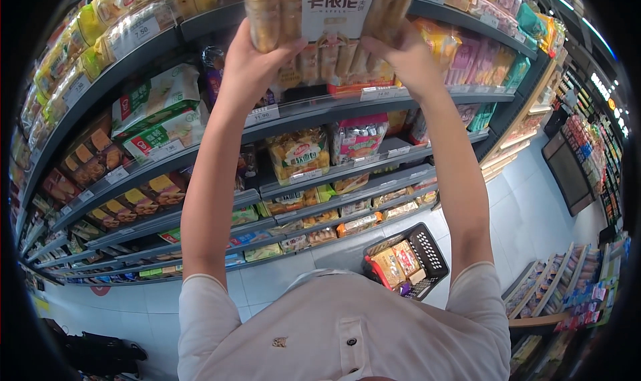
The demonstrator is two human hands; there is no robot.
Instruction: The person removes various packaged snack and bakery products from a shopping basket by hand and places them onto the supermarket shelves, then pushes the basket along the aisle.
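Both arms reach up to a clear pack of waffle rolls (274, 10) with a white printed label, cut off by the top edge of the view. My left hand (260, 55) grips its lower left side, thumb across the front. On the right side, my right hand (403, 55) grips it the same way. The pack is in front of a grey store shelf (320, 108). Behind and below it are more rolls in clear packaging (328, 63), partly hidden by the pack and my hands.
Lower shelf levels hold bagged bread (299, 156) and a pink-and-white pack (358, 138). Green-and-white boxes (155, 98) sit at left. A black shopping basket (431, 253) with several packages stands on the tiled floor by my body. A slanted display rack (546, 286) is at lower right.
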